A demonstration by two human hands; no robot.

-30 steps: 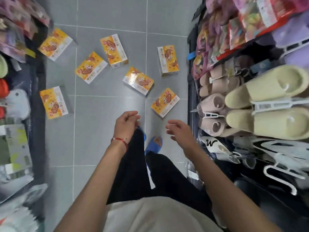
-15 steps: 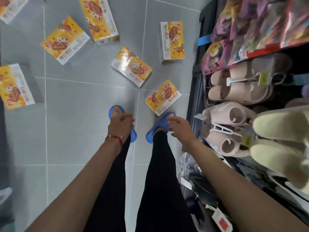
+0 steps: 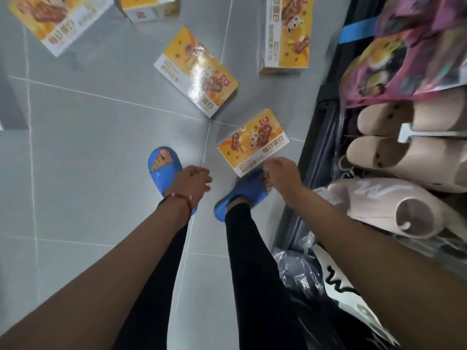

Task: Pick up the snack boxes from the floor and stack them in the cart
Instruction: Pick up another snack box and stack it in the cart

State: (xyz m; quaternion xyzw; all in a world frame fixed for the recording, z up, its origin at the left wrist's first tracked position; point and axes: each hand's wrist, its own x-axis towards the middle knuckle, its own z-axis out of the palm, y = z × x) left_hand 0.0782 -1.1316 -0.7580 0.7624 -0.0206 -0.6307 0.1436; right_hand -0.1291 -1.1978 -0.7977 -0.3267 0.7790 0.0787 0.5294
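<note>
- The left hand hangs low over the grey tiled floor, fingers loosely curled and holding nothing; a red string bracelet circles its wrist
- The right hand also hangs with its fingers loosely curled and nothing in them; in the head view its knuckles overlap the near edge of the nearest snack box, and I cannot tell whether they touch it
- That nearest snack box lies flat on the floor, yellow face up, just ahead of the right blue slipper and close beside the dark base of the shelf
- A second snack box lies flat farther out, turned at an angle, apart from the first
- A third snack box lies near the shelf at the top of the view, a fourth snack box at top left, and a fifth snack box is cut off by the top edge
- The left blue slipper stands partly under the left hand
- On the right, the shelf carries pale slippers on hangers, with colourful packets above them
</note>
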